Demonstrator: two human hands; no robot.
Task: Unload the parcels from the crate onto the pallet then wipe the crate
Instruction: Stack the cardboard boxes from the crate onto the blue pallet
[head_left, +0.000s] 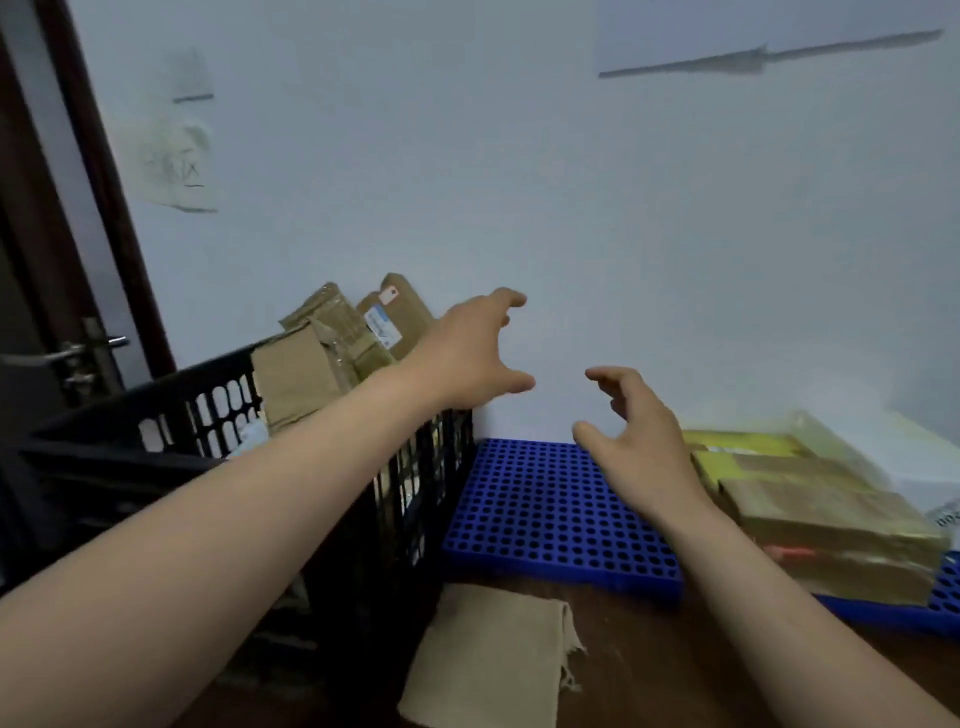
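Observation:
A black slotted crate (218, 405) stands at the left with several brown cardboard parcels (332, 343) sticking up out of it. To its right lies a blue perforated pallet (540, 509), and several tape-wrapped parcels (810, 499) are stacked on the pallet's right part. My left hand (478, 348) hovers above the crate's right rim, fingers spread and curved, holding nothing. My right hand (634, 431) is raised over the pallet, fingers loosely curved, also holding nothing. The two hands face each other with a gap between them.
A beige cloth (493, 660) lies on the brown floor in front of the pallet and crate. A pale wall stands right behind both. A dark door with a metal handle (83, 353) is at the far left. White packaging (935, 467) sits at the far right.

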